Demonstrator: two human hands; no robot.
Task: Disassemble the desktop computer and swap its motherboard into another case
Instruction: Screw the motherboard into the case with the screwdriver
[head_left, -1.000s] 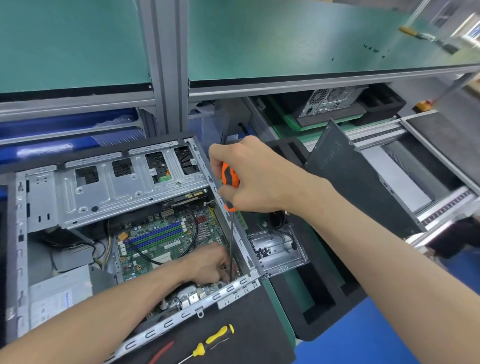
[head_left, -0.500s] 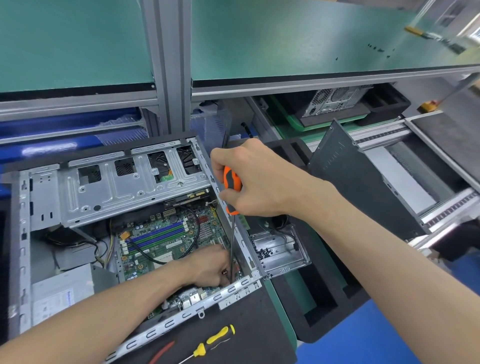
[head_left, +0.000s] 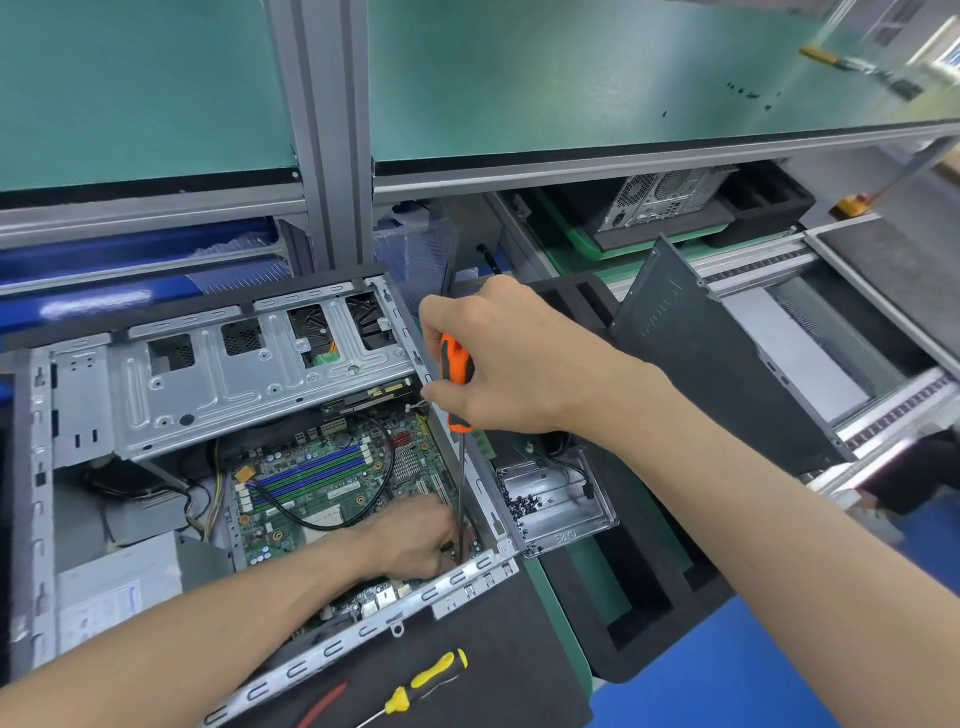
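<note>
An open grey computer case (head_left: 218, 374) lies on its side at the left, with a green motherboard (head_left: 322, 483) inside. My right hand (head_left: 498, 358) grips the orange handle of a long screwdriver (head_left: 456, 364) whose shaft runs down to the board's near right corner. My left hand (head_left: 415, 538) reaches into the case and pinches around the screwdriver tip there; the tip and whatever lies under it are hidden by the fingers.
A clear tray (head_left: 561, 509) with several dark screws sits right of the case. A yellow screwdriver (head_left: 426, 680) and a red tool (head_left: 322, 701) lie on the black mat in front. A dark side panel (head_left: 717, 353) leans at the right. Another case (head_left: 660, 197) stands behind.
Both hands stay at the same spot on the case; only the view has shifted slightly.
</note>
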